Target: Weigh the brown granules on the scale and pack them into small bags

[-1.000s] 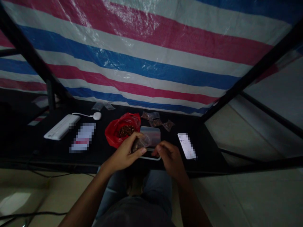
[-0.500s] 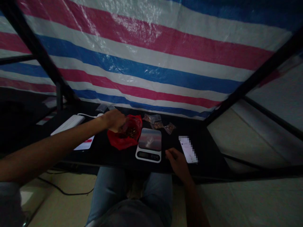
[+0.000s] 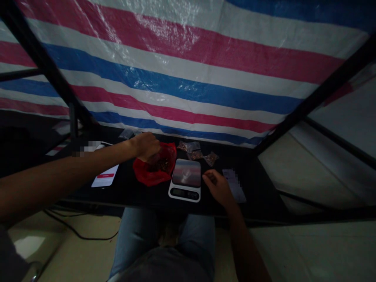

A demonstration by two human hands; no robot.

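- Left hand [image 3: 146,147] dips into the mouth of the red plastic bag [image 3: 147,175], fingers curled and hidden, so whether it grips anything I cannot tell!
- Dark brown pieces [image 3: 164,164] show in the bag, partly blocked by that hand.
- Right hand [image 3: 217,188] sits loosely curled, partly open, nothing visible in it, just right of the digital scale [image 3: 185,191].
- The scale's display is too dark to read.
- Upper middle, small clear bags [image 3: 189,147] lie behind the scale, contents dim.
- Lower left of the table, a phone [image 3: 105,176] shows a red band, its writing unreadable.
- Right, a white slip [image 3: 235,186] is pixelated, partly behind the fingers.
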